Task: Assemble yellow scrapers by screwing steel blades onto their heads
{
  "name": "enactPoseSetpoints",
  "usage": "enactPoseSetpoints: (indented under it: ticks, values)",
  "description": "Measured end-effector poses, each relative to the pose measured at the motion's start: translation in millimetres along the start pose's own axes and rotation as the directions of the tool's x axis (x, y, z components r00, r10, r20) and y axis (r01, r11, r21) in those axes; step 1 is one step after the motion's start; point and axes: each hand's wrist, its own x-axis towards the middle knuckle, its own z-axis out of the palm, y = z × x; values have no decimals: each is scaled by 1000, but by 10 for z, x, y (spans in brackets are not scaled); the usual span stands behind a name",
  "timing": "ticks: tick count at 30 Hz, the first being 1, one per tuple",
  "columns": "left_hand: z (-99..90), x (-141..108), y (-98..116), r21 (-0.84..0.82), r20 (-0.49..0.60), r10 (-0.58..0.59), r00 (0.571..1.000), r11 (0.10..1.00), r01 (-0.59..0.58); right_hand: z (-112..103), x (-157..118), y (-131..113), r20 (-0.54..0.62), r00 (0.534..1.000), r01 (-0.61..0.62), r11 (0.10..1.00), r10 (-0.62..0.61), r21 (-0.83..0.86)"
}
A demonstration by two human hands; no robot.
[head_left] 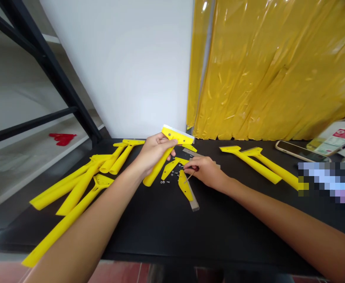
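Yellow scraper (164,164) clenched in the left hand (153,153), long axis slanting up and away past the screws (172,173); right hand (206,171), nearer those screws, pinching a thin stick (190,175) just beside them.

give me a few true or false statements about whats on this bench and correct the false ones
1. The left hand grips a yellow scraper with a white blade edge. True.
2. The right hand pinches a thin tool. True.
3. The small screws and nuts sit in a tray. False: they lie loose on the black table.
4. The red piece lies on the black table. False: it lies on a pale shelf to the left.
5. A phone lies on the black table, to the right of the hands. True.
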Motion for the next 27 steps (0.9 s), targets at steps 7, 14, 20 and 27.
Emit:
enactPoseSetpoints:
  ticks: [7,14,20,27]
  values:
    - [-4,16,-39,83,-41,52,998,995,-49,-4,15,-50,5,984,-175,962,177,208]
    - [72,-177,30,696,202,246,948,645,-315,-411,-160,-178,-58,927,-280,787,371,550]
    - [304,-463,-109,795,579,243,778,45,-605,-674,-291,-239,-157,847,-145,505,507,851]
    - [392,-386,-245,738,673,178,718,-237,-632,-545,-376,-203,-157,874,-273,734,459,622]
